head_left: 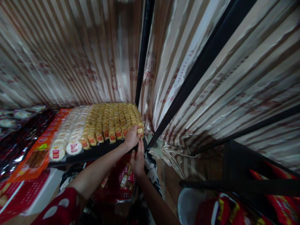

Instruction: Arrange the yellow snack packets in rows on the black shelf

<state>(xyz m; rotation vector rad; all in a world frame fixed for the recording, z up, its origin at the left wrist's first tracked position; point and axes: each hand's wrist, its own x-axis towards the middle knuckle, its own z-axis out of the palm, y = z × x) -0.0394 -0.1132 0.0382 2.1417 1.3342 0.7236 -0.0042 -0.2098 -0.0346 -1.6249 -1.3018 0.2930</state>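
Observation:
Rows of small yellow wrapped cakes [110, 118] stand packed on a dark shelf [91, 152]. At the front right corner of the rows, my left hand [131, 137] has its fingers closed around a yellow wrapped cake [140, 130]. Just below it is my right hand [137, 159], its fingers stretched upward against the shelf's corner and the underside of my left hand. Its thumb stands apart, and I see nothing held in it. Left of the yellow rows are white round wrapped cakes [74, 147] in clear film.
An orange snack packet [39, 153] and dark shiny packets [25, 137] lie further left. Below is a red basket [117, 184] holding wrapped pieces. Black posts [187, 84] cross in front of striped curtains [93, 56]. Red packets [229, 209] and a whitish tub [187, 203] stand at lower right.

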